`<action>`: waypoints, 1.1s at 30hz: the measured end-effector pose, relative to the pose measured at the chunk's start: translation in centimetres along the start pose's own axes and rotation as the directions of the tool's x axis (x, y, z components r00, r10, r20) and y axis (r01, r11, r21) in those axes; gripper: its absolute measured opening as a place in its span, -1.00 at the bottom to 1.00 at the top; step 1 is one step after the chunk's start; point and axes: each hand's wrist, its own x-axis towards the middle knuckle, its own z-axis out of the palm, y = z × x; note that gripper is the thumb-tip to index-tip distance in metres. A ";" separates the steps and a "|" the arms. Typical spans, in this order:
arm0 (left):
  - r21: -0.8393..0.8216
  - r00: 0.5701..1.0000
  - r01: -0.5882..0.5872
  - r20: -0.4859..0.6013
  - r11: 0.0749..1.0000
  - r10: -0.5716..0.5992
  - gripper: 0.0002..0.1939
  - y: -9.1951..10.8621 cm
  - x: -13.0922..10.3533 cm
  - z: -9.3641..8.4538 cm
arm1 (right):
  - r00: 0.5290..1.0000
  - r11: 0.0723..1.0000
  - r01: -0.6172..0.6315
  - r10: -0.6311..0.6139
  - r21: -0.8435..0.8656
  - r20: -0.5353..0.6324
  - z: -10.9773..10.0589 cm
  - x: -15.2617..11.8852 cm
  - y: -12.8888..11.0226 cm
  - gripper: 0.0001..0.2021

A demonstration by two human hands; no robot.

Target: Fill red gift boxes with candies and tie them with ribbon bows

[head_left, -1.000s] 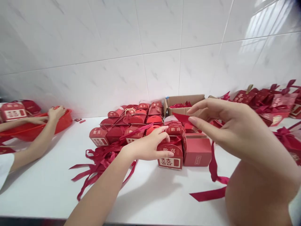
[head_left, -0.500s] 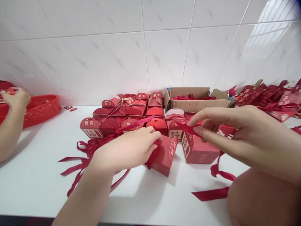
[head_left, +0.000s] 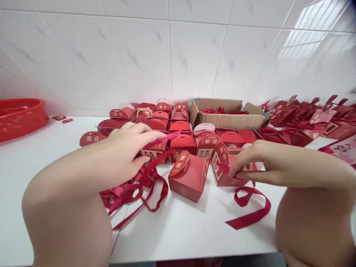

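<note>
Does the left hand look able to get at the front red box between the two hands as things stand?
Probably yes: the front red box stands right of the left hand, its top uncovered, with only loose ribbon between them; the right hand is at another box.

Dark red ribbon (head_left: 247, 218); white table (head_left: 172, 230); grey-veined white wall tiles (head_left: 139, 59).

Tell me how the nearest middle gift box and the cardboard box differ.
The gift box is red and printed; the cardboard box is plain brown. The gift box is smaller; the cardboard box is larger. The gift box's top is folded over; the cardboard box's is open.
</note>
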 end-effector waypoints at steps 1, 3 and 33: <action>0.063 0.997 -0.063 0.057 0.996 0.059 -0.57 0.5 0.1 -0.2 | 0.992 0.999 0.007 -0.012 0.032 0.129 -0.1 0.5 -0.1 -0.79; 0.062 0.973 -0.170 0.167 0.983 0.158 -0.58 2.0 0.7 0.2 | 0.966 0.997 0.005 -0.024 0.073 0.258 -0.2 1.4 -0.2 -0.75; -0.020 0.926 -0.370 0.074 0.929 0.371 -0.81 6.0 3.8 3.6 | 0.995 0.979 0.037 -0.055 0.199 0.087 0.9 3.4 0.3 -0.88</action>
